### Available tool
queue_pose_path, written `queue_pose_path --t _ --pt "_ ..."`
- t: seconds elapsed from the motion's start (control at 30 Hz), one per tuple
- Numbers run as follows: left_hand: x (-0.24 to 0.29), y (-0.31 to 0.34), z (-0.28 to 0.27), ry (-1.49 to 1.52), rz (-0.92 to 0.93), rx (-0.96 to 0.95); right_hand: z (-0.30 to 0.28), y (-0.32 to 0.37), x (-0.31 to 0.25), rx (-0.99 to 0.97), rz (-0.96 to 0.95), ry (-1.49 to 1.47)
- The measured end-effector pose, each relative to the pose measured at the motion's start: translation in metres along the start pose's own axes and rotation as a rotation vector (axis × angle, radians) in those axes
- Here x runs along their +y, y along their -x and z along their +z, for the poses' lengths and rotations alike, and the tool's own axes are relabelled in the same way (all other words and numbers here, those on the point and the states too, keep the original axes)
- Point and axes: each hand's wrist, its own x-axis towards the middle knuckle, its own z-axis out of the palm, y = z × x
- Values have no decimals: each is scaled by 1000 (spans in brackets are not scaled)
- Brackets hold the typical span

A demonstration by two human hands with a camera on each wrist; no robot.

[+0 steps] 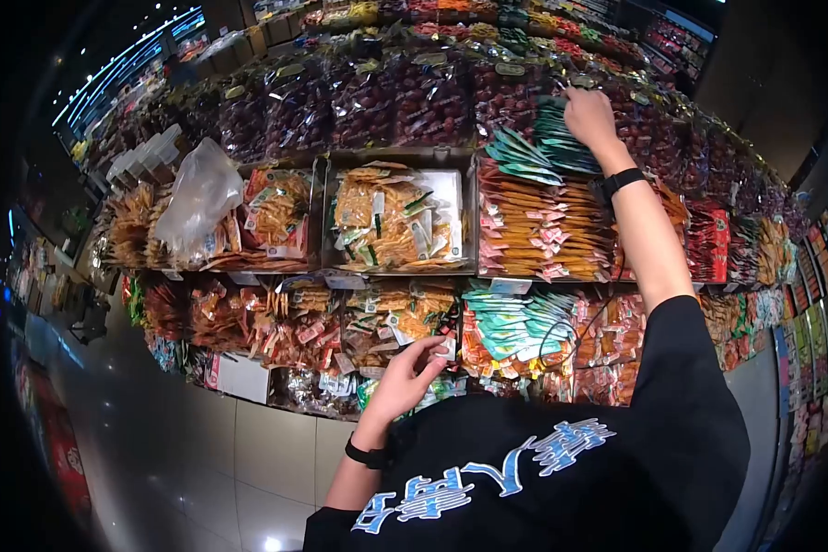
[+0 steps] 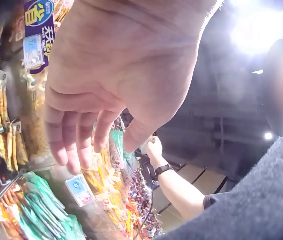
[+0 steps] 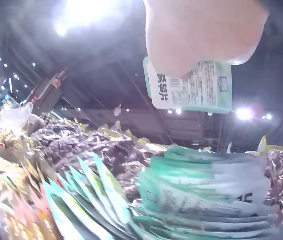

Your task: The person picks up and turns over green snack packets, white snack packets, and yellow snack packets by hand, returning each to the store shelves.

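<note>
My right hand [image 1: 590, 118] pinches a green-and-white snack packet [image 3: 201, 92] with printed text on its back. The right wrist view shows it raised above a row of similar green packets [image 3: 206, 195], whose upper edges overlap each other. More green packets [image 1: 522, 155] lean just left of that row in the head view. Lower and nearer my body, my left hand [image 1: 408, 379] hovers by the front of the display with relaxed fingers and nothing in them. Its palm side fills the top of the left wrist view, beside teal packets [image 2: 46, 207] and a price tag [image 2: 79, 190].
Orange snack packets [image 1: 543, 221] stand in a bin below the green ones. A bin of yellow packets [image 1: 382, 216] and a clear plastic bag [image 1: 199, 198] are to the left. Bags of dark red fruit-like pieces [image 1: 368, 106] line the back. A thin black cable [image 1: 575, 342] loops over the front.
</note>
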Motion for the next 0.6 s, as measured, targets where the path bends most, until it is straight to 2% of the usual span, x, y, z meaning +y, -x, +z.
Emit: queue_pose_path --t 0.07,0.13,0.2,0.27,0.37,0.47,0.6 --pt "-2 1 -2 56 12 33 23 4 7 -81 106 -115" --pt "1 4 -4 -32 -7 56 14 6 1 -52 79 -138" --pt "-4 4 -2 4 14 60 10 6 -8 50 63 -139" --pt "1 7 1 -37 -16 49 13 9 -21 261 -70 -206" --pt "-10 11 7 -22 0 31 -14 24 -73 251 -155 -454" --pt "-14 21 12 12 -47 0 -23 47 -116 104 -255 -616" --pt "-26 36 9 -14 -110 -2 -21 78 -160 -297 -367 -689"
